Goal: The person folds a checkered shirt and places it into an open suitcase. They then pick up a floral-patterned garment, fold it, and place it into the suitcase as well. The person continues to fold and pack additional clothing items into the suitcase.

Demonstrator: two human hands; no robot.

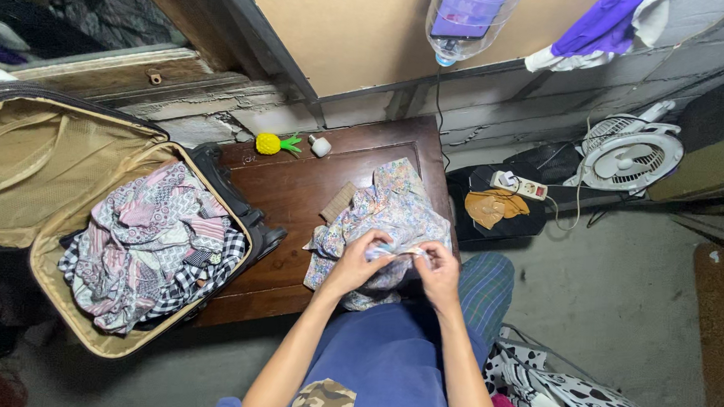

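Cramped at mid-frame, the dark wooden table (296,192) carries a floral garment (390,217) whose near hem lies pinched between the left hand (361,260) and right hand (439,267), both closed on cloth, with the rest stretching away toward the wall.

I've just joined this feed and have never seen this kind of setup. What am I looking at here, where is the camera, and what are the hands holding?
There is no machine: a person wears one camera on the head, looking down at their own bare hands. The left hand and right hand both grip a floral garment bunched on a dark wooden table. On the table's far edge sit a small yellow pineapple toy and a small white bottle. To the left, an open suitcase holds patterned clothes. A white fan lies on the floor to the right.
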